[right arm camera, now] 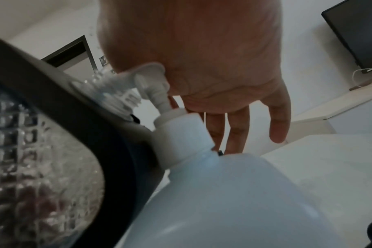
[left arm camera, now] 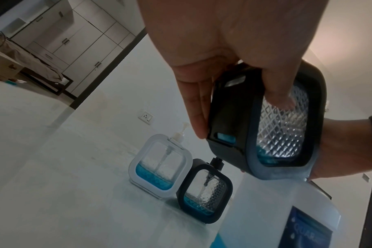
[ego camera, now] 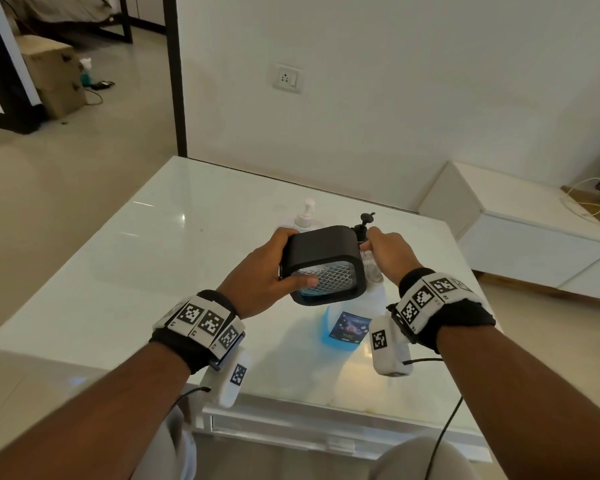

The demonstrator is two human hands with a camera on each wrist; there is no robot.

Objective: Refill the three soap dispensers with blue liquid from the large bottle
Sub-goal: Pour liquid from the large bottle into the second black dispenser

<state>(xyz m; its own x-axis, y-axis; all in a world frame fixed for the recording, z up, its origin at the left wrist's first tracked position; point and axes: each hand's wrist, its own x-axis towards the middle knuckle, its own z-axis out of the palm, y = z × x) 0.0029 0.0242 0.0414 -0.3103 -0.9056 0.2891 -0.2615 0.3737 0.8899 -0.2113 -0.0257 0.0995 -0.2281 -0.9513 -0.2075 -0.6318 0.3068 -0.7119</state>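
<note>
Just above the big bottle (ego camera: 347, 327), the left hand (ego camera: 257, 285) grips a black soap dispenser (ego camera: 323, 265), thumb on its bumpy clear front, tipped on its side. The right hand (ego camera: 390, 252), fingers loose and holding nothing, hangs over the bottle's white pump (right arm camera: 153, 83), right beside the dispenser. 2 more dispensers, white (left arm camera: 159, 166) and black (left arm camera: 204, 193), stand past the fingertips. The table (ego camera: 153, 271) has room on the left.

A home: a bed (left arm camera: 32, 62) and wardrobe doors (left arm camera: 78, 38) show beyond the glossy white table (ego camera: 187, 244).
</note>
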